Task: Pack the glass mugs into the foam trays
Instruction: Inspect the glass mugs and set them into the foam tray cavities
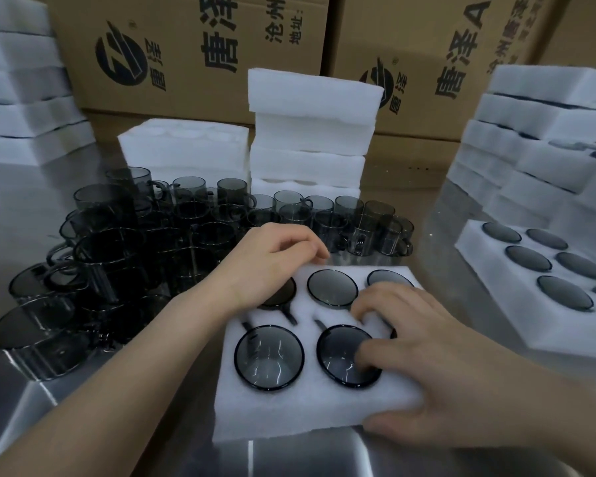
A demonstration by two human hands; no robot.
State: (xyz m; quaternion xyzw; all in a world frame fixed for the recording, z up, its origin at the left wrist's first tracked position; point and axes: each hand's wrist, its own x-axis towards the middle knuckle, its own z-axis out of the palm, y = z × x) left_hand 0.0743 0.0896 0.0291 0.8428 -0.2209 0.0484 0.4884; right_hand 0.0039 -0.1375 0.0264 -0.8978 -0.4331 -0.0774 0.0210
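A white foam tray point(307, 404) lies on the steel table right in front of me. Dark smoked-glass mugs sit in its pockets, rims up: one at front left point(269, 358), one at front middle point(341, 352), one at back middle point(331, 289). Another at back right point(387, 277) is partly hidden. My left hand point(279, 256) lies over the back-left pocket, its fingers curled down over the tray's far edge. My right hand point(437, 366) grips the front right corner, thumb against the front side and fingers on top.
Many loose glass mugs point(186, 228) crowd the table to the left and behind the tray. A filled foam tray point(516, 325) lies at right. Stacks of foam trays stand at the back point(310, 132), right point(537, 132) and left point(21, 98), before cardboard boxes point(186, 46).
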